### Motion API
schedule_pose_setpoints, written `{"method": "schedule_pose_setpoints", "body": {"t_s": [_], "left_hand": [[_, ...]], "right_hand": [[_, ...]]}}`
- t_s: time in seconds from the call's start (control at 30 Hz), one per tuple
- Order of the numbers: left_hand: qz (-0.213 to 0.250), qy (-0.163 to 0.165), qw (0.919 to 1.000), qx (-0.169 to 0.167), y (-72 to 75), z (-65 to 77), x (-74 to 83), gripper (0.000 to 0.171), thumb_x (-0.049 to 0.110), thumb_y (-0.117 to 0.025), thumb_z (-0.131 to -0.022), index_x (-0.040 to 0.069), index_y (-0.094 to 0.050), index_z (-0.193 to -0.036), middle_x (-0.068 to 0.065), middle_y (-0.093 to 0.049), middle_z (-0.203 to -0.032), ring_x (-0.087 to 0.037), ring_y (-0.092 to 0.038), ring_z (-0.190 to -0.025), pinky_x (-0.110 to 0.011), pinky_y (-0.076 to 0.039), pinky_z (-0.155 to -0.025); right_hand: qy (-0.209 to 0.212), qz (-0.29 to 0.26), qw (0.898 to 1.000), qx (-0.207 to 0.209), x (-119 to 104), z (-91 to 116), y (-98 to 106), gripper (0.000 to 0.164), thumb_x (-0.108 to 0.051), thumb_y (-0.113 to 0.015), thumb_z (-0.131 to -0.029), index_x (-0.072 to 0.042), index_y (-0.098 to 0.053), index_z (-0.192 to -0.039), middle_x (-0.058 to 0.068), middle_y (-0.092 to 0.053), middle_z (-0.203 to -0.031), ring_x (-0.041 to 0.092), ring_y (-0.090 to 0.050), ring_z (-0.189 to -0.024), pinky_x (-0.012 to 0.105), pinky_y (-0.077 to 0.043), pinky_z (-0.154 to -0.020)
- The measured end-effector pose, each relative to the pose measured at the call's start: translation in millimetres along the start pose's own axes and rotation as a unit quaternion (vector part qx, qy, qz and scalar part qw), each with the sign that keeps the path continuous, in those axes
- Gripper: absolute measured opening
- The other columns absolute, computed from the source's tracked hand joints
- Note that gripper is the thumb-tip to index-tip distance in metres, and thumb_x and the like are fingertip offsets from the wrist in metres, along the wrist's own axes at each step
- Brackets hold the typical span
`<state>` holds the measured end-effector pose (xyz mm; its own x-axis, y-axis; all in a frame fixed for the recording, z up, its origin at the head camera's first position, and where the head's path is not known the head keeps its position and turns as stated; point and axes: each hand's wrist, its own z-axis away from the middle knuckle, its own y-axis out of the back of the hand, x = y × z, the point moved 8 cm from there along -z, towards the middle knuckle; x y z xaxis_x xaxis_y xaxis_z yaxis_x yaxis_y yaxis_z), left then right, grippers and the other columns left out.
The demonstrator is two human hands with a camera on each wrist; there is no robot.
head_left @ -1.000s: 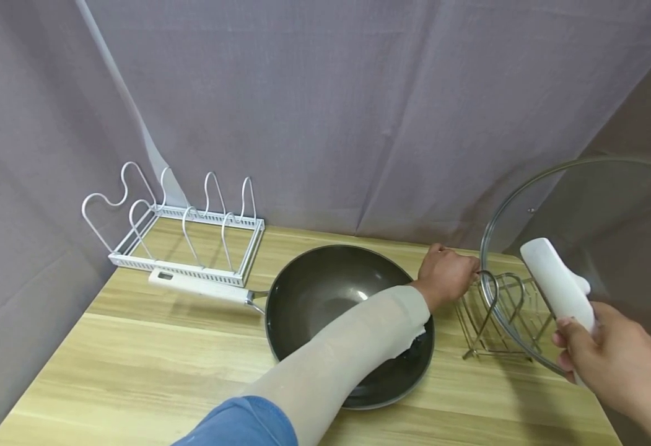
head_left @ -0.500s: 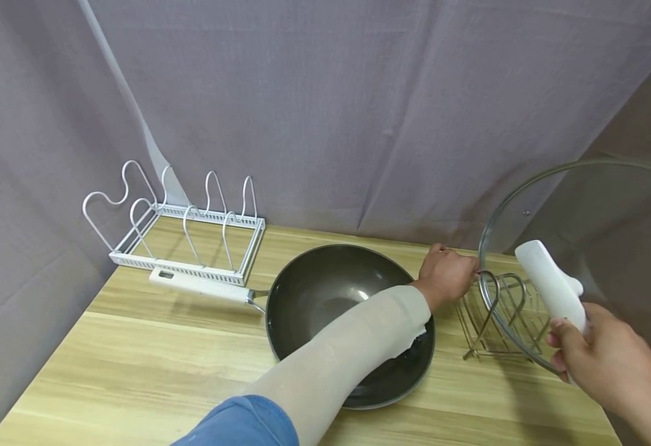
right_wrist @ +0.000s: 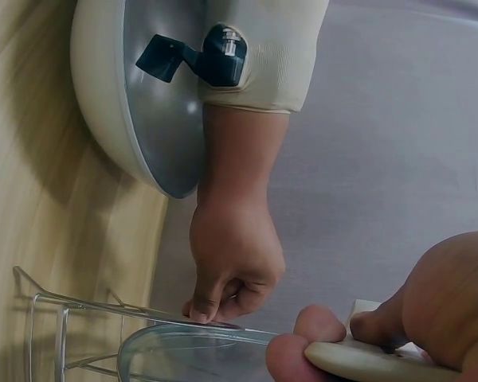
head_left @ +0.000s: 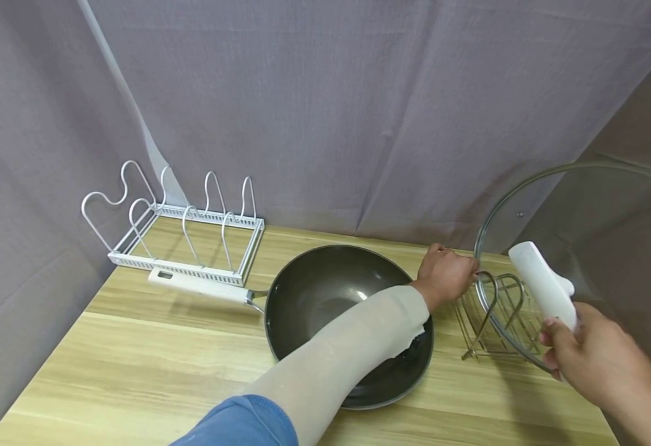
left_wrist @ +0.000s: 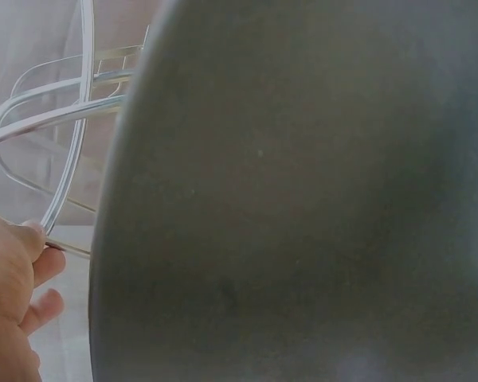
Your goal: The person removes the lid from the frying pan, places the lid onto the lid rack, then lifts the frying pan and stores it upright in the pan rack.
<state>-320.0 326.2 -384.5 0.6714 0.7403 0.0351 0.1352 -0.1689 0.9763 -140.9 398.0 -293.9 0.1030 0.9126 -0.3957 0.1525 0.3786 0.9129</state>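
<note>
My right hand grips the white handle of a large round glass lid, which stands nearly upright. The lid's lower left rim overlaps the small metal wire rack in the head view; the right wrist view puts it close beside the rack's wires. On the rack's left end, my left hand pinches a wire loop between thumb and fingers. The left forearm crosses over a dark wok. In the left wrist view the wok hides much of the rack, while the left hand shows at the lower left.
A white wire rack with several upright loops stands at the back left of the wooden table. The wok's white handle points left, close in front of that rack. A grey curtain hangs behind the table.
My right hand has brought the lid slightly left and down toward the metal rack. The left hand keeps its hold on the rack, and the wok has not moved.
</note>
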Motion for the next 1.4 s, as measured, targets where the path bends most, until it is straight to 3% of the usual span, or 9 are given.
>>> {"method": "schedule_pose_setpoints", "body": {"t_s": [0.7,1.4], "left_hand": [[0.016,-0.003,0.9998,0.007,-0.9,1.1,-0.8,0.021,0.049,-0.051,-0.106,0.04,-0.063,-0.09,0.027,-0.064,-0.077,0.004,-0.061,-0.079,-0.027,-0.032,-0.103],[0.013,-0.005,0.9999,0.001,-5.0,-0.3,1.0,0.023,0.049,-0.046,-0.108,0.039,-0.062,-0.096,0.026,-0.067,-0.082,0.003,-0.062,-0.082,-0.026,-0.033,-0.102]], "right_hand": [[-0.006,-0.005,1.0,-0.019,4,-4,-12,0.031,-0.022,-0.04,-0.11,0.007,-0.051,-0.11,0.001,-0.065,-0.076,0.011,-0.059,-0.058,0.028,-0.041,-0.051],[-0.015,-0.01,0.999,-0.04,8,-8,-20,0.035,-0.027,-0.038,-0.111,0.005,-0.052,-0.108,0.002,-0.063,-0.076,0.015,-0.058,-0.059,0.03,-0.042,-0.051]]}}
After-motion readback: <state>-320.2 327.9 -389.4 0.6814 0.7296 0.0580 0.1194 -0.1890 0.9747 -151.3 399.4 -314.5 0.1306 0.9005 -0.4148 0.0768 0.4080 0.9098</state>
